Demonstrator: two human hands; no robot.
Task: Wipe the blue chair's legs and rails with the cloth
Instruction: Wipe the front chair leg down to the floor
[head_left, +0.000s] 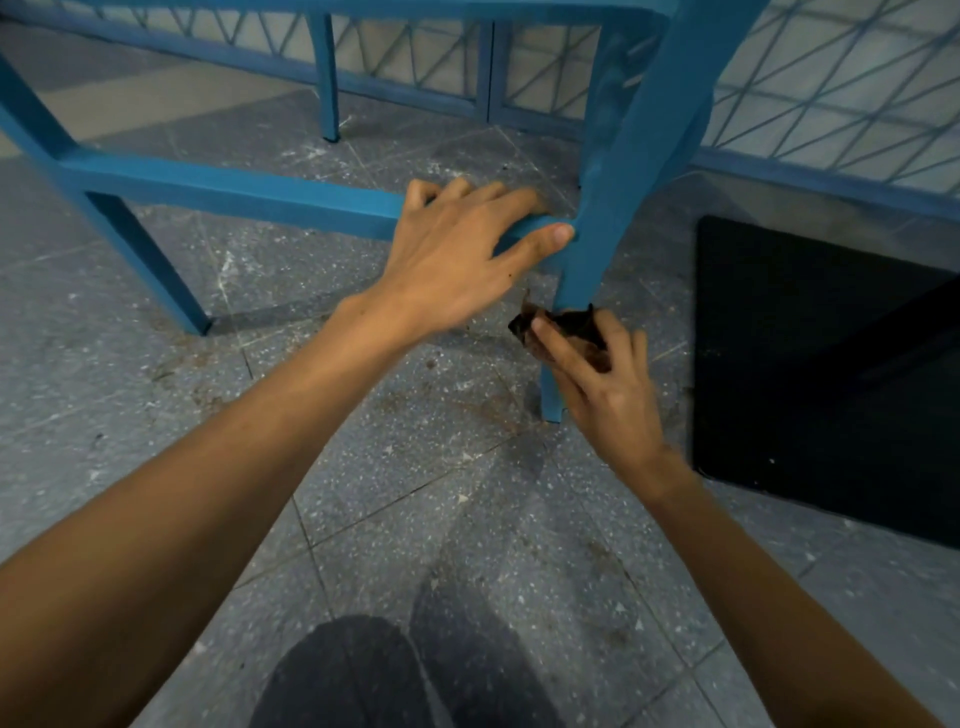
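Note:
The blue chair (639, 130) stands on the tiled floor, seen from low down. Its lower side rail (234, 195) runs from a left leg to the near right leg (587, 270). My left hand (462, 254) grips this rail just where it joins the right leg, thumb under, fingers over the top. My right hand (602, 384) holds a small dark brown cloth (566, 330) wrapped against the lower part of the same leg, a little above the floor. Most of the cloth is hidden by my fingers.
A black mat (831, 364) lies on the floor to the right of the leg. A blue railing with crossed bars (831, 104) runs behind the chair. The grey speckled floor (415, 493) is stained near the leg. My dark-trousered knee (358, 675) shows at the bottom.

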